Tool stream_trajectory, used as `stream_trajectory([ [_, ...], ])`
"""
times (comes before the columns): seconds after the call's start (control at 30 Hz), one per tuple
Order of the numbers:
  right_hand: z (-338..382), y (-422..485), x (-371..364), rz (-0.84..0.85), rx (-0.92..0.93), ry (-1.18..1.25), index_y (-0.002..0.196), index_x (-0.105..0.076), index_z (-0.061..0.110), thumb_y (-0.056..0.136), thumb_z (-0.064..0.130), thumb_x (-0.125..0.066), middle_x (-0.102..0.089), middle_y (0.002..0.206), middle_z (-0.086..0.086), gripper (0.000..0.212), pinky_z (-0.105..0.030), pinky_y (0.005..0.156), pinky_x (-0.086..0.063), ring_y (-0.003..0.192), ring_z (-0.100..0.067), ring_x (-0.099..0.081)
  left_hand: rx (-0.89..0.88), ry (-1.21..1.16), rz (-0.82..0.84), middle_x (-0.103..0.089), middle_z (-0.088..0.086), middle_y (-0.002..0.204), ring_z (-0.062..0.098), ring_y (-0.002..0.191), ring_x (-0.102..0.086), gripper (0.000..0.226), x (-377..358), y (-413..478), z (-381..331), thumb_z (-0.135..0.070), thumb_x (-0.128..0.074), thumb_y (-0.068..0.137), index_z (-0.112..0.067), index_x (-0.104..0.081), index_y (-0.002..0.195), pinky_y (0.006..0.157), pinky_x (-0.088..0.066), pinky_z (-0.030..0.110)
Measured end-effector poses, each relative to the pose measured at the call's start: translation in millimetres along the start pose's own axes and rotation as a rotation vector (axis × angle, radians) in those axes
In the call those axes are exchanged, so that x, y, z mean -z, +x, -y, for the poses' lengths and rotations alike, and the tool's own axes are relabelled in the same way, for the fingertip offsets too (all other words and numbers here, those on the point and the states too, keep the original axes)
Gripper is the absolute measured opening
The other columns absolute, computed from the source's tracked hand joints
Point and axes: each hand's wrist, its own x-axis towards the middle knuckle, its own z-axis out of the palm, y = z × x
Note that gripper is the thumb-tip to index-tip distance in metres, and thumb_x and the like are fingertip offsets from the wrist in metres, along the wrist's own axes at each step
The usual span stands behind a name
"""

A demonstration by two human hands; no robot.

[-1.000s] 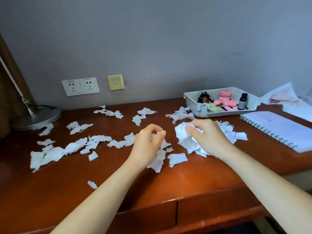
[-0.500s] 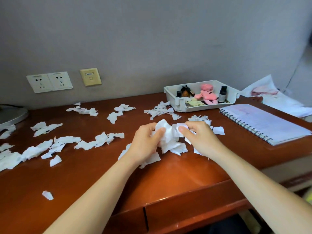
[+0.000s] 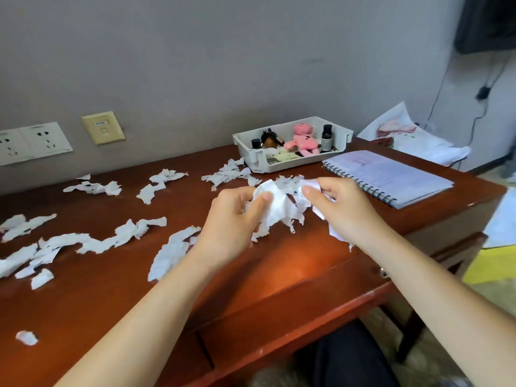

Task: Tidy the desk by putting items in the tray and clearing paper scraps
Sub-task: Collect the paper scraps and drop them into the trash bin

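Both hands are clamped on one crumpled wad of paper scraps (image 3: 280, 209), held just above the worktop (image 3: 279, 263). The left hand (image 3: 231, 227) pinches its left side and the right hand (image 3: 344, 210) grips the right. Ragged strips dangle beneath the wad, so a slack grip or a quick lift would likely shed pieces back onto the wood. Many loose scraps (image 3: 122, 237) lie strewn to the left, well apart from the hands. The tray (image 3: 282, 166) sits behind, holding small items. A wide sweep could knock the notebook (image 3: 391, 177).
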Motion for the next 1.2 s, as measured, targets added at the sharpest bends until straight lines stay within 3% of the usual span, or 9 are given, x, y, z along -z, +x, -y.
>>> stream_trajectory([
  [0.07,-7,-16,18,-0.027,-0.057,0.043,0.081,-0.061,-0.011,0.093,0.017,-0.054,-0.041,0.050,0.001,0.031,-0.013,0.041,-0.028,0.037,-0.006,-0.035,-0.031,-0.007,0.045,-0.047,-0.001,0.048,0.011,0.035,-0.042,0.041,-17,-2,-11,-0.028,-0.048,0.096,-0.012,-0.044,0.059,0.041,-0.038,0.020],
  [0.2,-25,-48,55,-0.102,-0.116,0.059,0.074,-0.067,0.014,0.093,0.014,-0.053,-0.048,0.042,0.013,0.024,-0.006,0.043,-0.030,0.040,0.000,-0.044,-0.098,-0.033,0.145,-0.047,0.001,0.047,0.007,0.032,-0.043,0.040,-58,-8,-30,-0.028,-0.050,0.096,-0.009,-0.045,0.061,0.040,-0.035,0.018],
  [0.33,-51,-81,88,-0.177,-0.171,0.008,0.073,-0.067,0.000,0.093,0.015,-0.054,-0.042,0.048,0.010,0.028,-0.008,0.043,-0.027,0.043,-0.002,-0.037,-0.147,-0.053,0.265,-0.048,0.001,0.047,0.007,0.030,-0.046,0.044,-103,-17,-40,-0.029,-0.050,0.096,-0.002,-0.045,0.061,0.042,-0.038,0.024],
  [0.5,-94,-122,122,-0.252,-0.294,0.006,0.054,-0.052,0.013,0.095,0.013,-0.052,-0.032,0.037,0.008,0.041,-0.009,0.036,-0.020,0.031,-0.005,-0.030,-0.146,-0.066,0.405,-0.051,0.005,0.050,0.005,0.030,-0.046,0.042,-167,-27,-45,-0.025,-0.049,0.097,-0.005,-0.046,0.060,0.045,-0.040,0.020],
  [0.63,-135,-158,139,-0.292,-0.415,0.004,0.048,-0.038,0.020,0.094,0.013,-0.051,-0.028,0.043,0.009,0.049,-0.009,0.036,-0.018,0.031,-0.005,-0.027,-0.069,-0.111,0.542,-0.048,-0.003,0.046,0.006,0.030,-0.043,0.040,-222,-40,-41,-0.023,-0.048,0.097,-0.007,-0.045,0.061,0.044,-0.040,0.018],
  [0.77,-178,-194,151,-0.316,-0.564,-0.040,0.063,-0.039,-0.009,0.092,0.015,-0.052,-0.028,0.055,-0.007,0.040,-0.018,0.039,-0.021,0.038,-0.008,-0.024,0.026,-0.140,0.646,-0.049,-0.001,0.048,0.006,0.029,-0.042,0.044,-279,-56,-27,-0.024,-0.049,0.096,-0.013,-0.039,0.055,0.043,-0.038,0.018],
  [0.9,-220,-235,162,-0.340,-0.720,-0.072,0.067,-0.043,-0.014,0.090,0.015,-0.053,-0.033,0.057,-0.006,0.038,-0.015,0.040,-0.023,0.047,-0.007,-0.027,0.164,-0.124,0.753,-0.046,-0.006,0.038,0.005,0.027,-0.042,0.047,-342,-78,-10,-0.023,-0.049,0.096,-0.018,-0.038,0.050,0.043,-0.038,0.016],
  [1.07,-275,-279,167,-0.339,-0.904,-0.121,0.043,-0.038,0.017,0.089,0.022,-0.052,-0.031,0.038,0.008,0.049,-0.015,0.043,-0.026,0.038,-0.005,-0.032,0.364,-0.069,0.873,-0.046,0.003,0.047,0.005,0.031,-0.042,0.043,-415,-106,17,-0.025,-0.050,0.095,-0.009,-0.041,0.056,0.042,-0.036,0.018],
  [1.2,-319,-305,162,-0.390,-1.050,-0.091,0.045,-0.029,0.020,0.091,0.022,-0.053,-0.027,0.034,0.008,0.052,-0.015,0.041,-0.024,0.035,-0.005,-0.029,0.460,0.005,0.954,-0.047,0.008,0.055,0.016,0.043,-0.044,0.041,-463,-126,32,-0.022,-0.047,0.094,-0.010,-0.040,0.056,0.045,-0.038,0.021],
])
